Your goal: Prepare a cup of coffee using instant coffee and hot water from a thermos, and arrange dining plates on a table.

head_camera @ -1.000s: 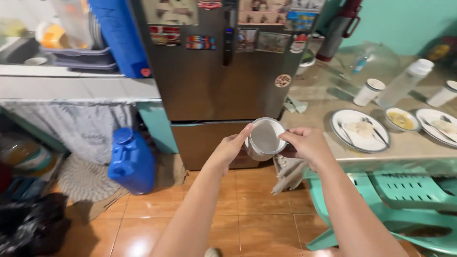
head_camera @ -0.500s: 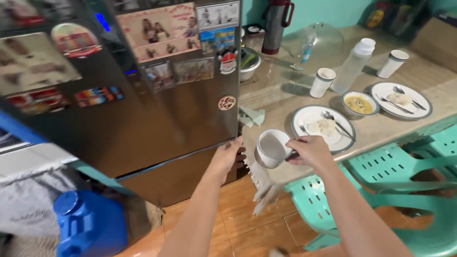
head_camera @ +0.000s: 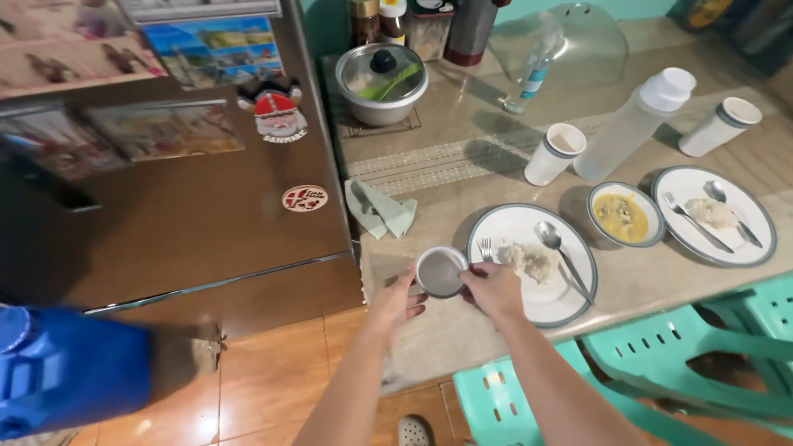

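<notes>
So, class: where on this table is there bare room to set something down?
Bare tabletop lies between the folded cloth, lidded pot and white cup. The right is crowded: rice plate, soup bowl, bottle, second plate.

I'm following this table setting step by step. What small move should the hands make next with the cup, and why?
Probably ease off the cup. It seems to sit on the table left of the rice plate, with the left hand and right hand at its sides. The far place has its own cup.
</notes>
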